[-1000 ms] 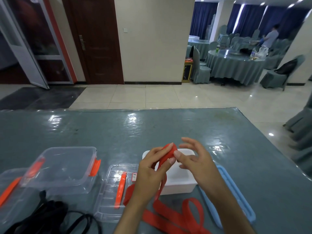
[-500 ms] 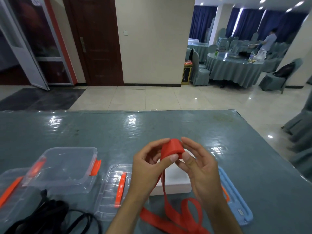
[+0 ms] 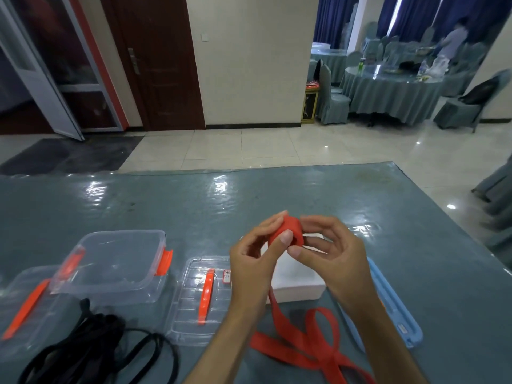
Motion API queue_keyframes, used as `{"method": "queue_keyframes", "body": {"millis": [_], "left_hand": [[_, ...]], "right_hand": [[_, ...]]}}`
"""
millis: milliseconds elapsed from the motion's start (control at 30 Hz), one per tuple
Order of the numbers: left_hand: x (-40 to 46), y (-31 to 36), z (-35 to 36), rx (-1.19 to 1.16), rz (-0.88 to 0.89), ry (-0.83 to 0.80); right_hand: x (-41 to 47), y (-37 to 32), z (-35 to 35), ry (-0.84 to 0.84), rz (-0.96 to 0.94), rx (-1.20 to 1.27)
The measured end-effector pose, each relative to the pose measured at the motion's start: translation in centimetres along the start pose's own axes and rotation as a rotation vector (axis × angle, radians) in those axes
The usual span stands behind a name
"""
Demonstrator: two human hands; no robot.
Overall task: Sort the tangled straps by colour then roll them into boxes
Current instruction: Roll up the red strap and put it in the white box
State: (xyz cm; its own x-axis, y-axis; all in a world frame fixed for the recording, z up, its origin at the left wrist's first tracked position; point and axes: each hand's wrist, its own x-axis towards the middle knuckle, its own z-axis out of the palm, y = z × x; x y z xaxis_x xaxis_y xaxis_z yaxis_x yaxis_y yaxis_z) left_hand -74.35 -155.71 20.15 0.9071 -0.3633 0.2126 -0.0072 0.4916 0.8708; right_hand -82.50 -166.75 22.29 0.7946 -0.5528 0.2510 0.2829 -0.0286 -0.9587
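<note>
Red strap (image 3: 288,234), partly wound into a compact roll, sits between both hands above the white box (image 3: 297,284). Left hand (image 3: 256,261) curls around the roll, thumb pressed on its outer face. Right hand (image 3: 329,252) pinches the roll from the opposite side with bent fingers (image 3: 313,221). The unrolled tail hangs down from the roll and lies in flat loops on the counter (image 3: 304,195). Black straps (image 3: 94,345) lie tangled beside a clear box (image 3: 116,261).
</note>
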Motion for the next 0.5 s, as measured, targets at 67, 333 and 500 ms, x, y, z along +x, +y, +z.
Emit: {"method": "queue_keyframes", "body": {"millis": [67, 333, 500], "left_hand": [[0.6, -0.1, -0.5, 0.095, 0.05, -0.05], [1.1, -0.6, -2.0, 0.062, -0.013, -0.071], [1.0, 0.2, -1.8, 0.092, -0.043, -0.084]], "right_hand": [[0.2, 0.1, -0.2, 0.047, -0.049, 0.029], [1.8, 0.9, 0.4, 0.079, -0.153, 0.092], [1.9, 1.8, 1.3, 0.119, -0.078, 0.165]]}}
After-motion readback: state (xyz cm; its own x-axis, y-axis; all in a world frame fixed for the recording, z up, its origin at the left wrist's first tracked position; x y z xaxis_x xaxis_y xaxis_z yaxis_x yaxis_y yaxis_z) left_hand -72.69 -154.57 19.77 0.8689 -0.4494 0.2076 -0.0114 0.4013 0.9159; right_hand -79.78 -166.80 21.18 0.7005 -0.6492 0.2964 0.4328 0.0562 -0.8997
